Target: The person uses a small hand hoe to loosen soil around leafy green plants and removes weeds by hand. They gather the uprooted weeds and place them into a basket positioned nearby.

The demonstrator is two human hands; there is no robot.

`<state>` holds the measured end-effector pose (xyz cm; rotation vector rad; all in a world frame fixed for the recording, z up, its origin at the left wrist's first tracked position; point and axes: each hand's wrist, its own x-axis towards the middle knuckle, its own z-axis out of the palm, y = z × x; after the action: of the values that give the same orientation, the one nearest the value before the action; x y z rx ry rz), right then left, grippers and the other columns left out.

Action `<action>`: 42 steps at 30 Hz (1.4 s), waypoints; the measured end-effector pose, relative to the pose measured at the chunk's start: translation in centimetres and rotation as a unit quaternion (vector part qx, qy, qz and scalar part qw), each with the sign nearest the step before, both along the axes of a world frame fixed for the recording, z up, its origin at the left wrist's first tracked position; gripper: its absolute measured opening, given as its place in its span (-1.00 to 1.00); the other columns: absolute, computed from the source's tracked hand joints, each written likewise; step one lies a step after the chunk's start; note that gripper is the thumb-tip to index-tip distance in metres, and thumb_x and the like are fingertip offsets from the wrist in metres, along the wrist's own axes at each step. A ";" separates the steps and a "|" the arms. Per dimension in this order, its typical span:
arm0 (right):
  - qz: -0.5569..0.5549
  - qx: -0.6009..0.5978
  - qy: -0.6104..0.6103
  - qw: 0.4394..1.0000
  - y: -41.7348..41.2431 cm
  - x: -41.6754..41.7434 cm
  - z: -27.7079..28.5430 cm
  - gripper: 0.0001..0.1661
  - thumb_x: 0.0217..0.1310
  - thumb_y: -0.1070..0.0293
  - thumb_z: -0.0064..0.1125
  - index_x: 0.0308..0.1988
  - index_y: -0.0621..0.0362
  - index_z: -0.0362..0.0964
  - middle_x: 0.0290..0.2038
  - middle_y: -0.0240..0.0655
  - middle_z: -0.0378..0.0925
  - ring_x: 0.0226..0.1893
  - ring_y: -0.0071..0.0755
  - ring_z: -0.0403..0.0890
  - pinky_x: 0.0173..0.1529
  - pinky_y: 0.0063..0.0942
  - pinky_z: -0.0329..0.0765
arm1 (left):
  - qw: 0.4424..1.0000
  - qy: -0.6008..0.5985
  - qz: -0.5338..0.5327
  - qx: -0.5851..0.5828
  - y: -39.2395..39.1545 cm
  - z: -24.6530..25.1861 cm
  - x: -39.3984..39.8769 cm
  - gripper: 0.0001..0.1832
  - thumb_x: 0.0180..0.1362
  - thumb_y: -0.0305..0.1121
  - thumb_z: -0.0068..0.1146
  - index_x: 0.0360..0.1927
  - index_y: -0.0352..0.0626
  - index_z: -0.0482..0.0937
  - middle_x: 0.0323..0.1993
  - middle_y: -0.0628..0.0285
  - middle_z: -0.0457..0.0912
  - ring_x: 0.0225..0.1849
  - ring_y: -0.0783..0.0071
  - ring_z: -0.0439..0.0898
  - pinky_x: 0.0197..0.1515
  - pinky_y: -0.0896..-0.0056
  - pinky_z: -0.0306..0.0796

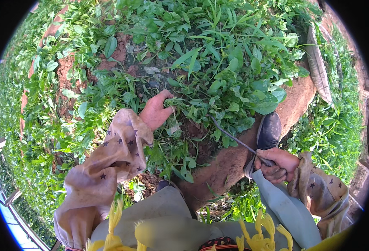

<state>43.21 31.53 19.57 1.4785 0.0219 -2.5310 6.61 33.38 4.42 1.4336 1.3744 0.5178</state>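
Note:
My left hand (157, 110) grips a bunch of green stems and leaves (180, 103) low among the plants growing on the soil. My right hand (278, 165) is closed around the handle of a thin metal hand tool (231, 136), perhaps a hand hoe or weeder. Its curved shaft reaches left toward the held plants, and leaves and soil hide its working end. Broad-leaved plants (231, 91) crowd around the tool's far end. Dark soil (197, 131) shows between my hands.
A bare strip of reddish earth (222, 169) runs diagonally before my knees. My dark shoe (269, 130) stands beside it. A long, dirty, pale object (318, 64) lies at the upper right. Weeds (40, 103) cover the left side. Yellow tassels (266, 224) hang near my lap.

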 end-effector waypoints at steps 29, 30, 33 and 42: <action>-0.103 0.071 0.013 0.992 -0.2 3.2 3.1 -0.51 0.44 0.03 -0.28 -0.35 0.17 0.40 -0.82 -0.59 0.05 -0.89 -0.74 0.02 -0.84 -0.65 -0.02 | 0.822 0.216 -0.370 0.374 -4.5 -6.2 10.8 -0.80 -0.13 -0.32 0.04 -0.34 0.00 0.48 -0.35 0.22 0.49 -0.41 0.35 0.56 -0.33 0.34 0.41; -0.104 0.074 0.012 0.992 -0.2 3.2 3.1 -0.51 0.44 0.03 -0.27 -0.35 0.17 0.40 -0.82 -0.59 0.05 -0.89 -0.74 0.02 -0.84 -0.65 -0.02 | 0.822 0.222 -0.387 0.354 -4.5 -6.1 10.9 -0.81 -0.13 -0.32 0.04 -0.36 0.00 0.48 -0.36 0.23 0.49 -0.41 0.36 0.56 -0.33 0.33 0.41; -0.097 0.091 -0.004 0.991 -0.2 3.0 3.1 -0.51 0.43 0.03 -0.27 -0.35 0.18 0.40 -0.82 -0.59 0.04 -0.89 -0.74 0.02 -0.84 -0.65 -0.02 | 0.849 0.214 -0.400 0.271 -4.5 -5.4 10.3 -0.76 -0.15 -0.38 0.14 -0.32 -0.07 0.46 -0.41 0.22 0.47 -0.33 0.27 0.57 -0.30 0.23 0.45; -0.108 0.113 -0.013 0.988 0.1 3.2 3.3 -0.52 0.43 0.04 -0.27 -0.37 0.14 0.42 -0.83 -0.59 0.04 -0.90 -0.74 -0.01 -0.85 -0.66 -0.04 | 0.986 -0.084 -0.141 0.011 -1.6 -4.2 6.2 -0.57 0.02 -0.48 0.13 0.03 -0.26 0.44 -0.09 0.01 0.57 -0.04 0.07 0.53 0.06 0.20 0.37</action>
<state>46.41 31.61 22.89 1.6818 0.1577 -2.7569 12.77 31.80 0.22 1.5354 1.0149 0.4576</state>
